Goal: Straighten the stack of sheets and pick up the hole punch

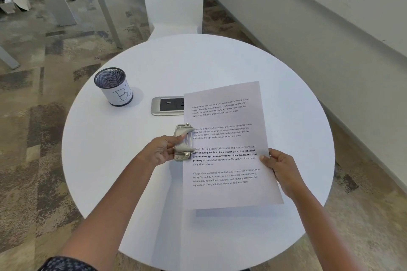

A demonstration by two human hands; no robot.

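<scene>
The hole punch [183, 142] is sitting upright in the left hand [161, 150], fingers curling round its handle, its long axis running away from the person along the left edge of the printed sheet [226, 145]. The right hand [279, 170] is pinching the sheet's right edge, thumb on top, holding it above the desk [132, 160]. Beyond the left fingers, a mesh cup [113, 86] and a power outlet [167, 105] are standing.

The printed sheet [226, 145] repeats a paragraph beginning "Village life is a peaceful, close-knit, and nature-connected way of living", and the mesh cup [114, 87] has a handwritten "B".
</scene>
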